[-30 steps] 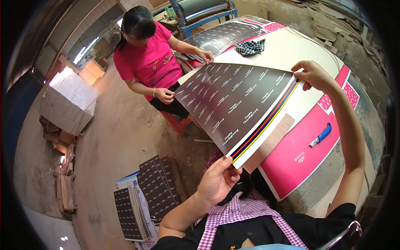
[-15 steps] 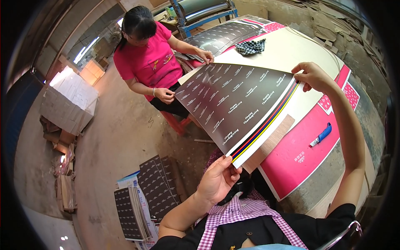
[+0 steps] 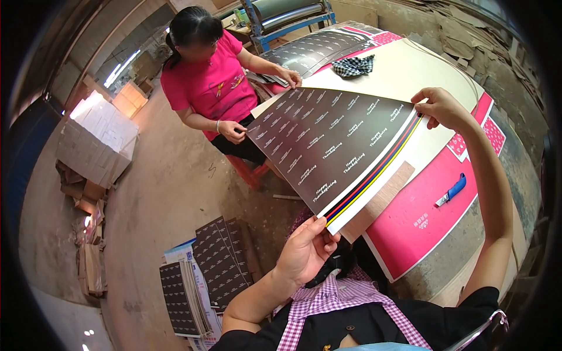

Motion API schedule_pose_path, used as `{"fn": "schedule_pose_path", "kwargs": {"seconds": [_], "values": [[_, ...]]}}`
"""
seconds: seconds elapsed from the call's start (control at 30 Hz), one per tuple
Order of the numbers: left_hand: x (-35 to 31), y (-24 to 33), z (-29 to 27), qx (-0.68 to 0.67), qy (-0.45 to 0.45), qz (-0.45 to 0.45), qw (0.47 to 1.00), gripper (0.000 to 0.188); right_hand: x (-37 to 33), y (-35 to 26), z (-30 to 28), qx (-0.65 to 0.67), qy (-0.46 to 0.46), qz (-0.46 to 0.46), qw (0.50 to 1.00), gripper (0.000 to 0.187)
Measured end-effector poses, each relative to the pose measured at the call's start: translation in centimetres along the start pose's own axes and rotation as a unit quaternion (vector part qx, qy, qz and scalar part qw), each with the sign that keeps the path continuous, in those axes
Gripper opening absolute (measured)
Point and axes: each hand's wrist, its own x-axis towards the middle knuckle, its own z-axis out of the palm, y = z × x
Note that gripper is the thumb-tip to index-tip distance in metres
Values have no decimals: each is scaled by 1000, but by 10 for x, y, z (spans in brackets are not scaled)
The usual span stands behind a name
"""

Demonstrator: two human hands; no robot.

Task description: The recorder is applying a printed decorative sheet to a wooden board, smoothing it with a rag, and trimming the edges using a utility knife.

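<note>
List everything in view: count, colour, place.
Printed sheet: 1, dark, striped edge, held between both people
Co-worker: 1, pink top, upper left
Stool: 1, red, by co-worker
Table: 1, grey, right
Large sheet: 1, cream, on table
Pink sheets: several, pink, on table
Knife: 1, blue handle, on pink
Wood strip: 1, brown, beside striped edge
Cloth: 1, black-white check, on table
Roller machine: 1, blue frame, top centre
Sheet stacks: several, dark, floor lower left
Pale stack: 1, whitish, floor left
Apron: 1, purple-white check, on wearer
Left hand: 1, bare, near sheet corner
Right hand: 1, bare, far sheet corner
</note>
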Motion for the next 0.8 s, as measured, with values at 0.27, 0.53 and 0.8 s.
{"fn": "schedule_pose_path", "kwargs": {"seconds": [0.27, 0.53, 0.8], "values": [[0, 1, 2, 6, 13, 10, 1000, 21, 0, 1, 1, 0, -2, 3, 1000, 20], [1, 2, -1, 6, 6, 13, 1000, 22, 1, 0, 1, -12, -3, 2, 1000, 21], [2, 3, -1, 4, 4, 13, 1000, 22, 1, -2, 3, -16, 2, 12, 1000, 21]]}}
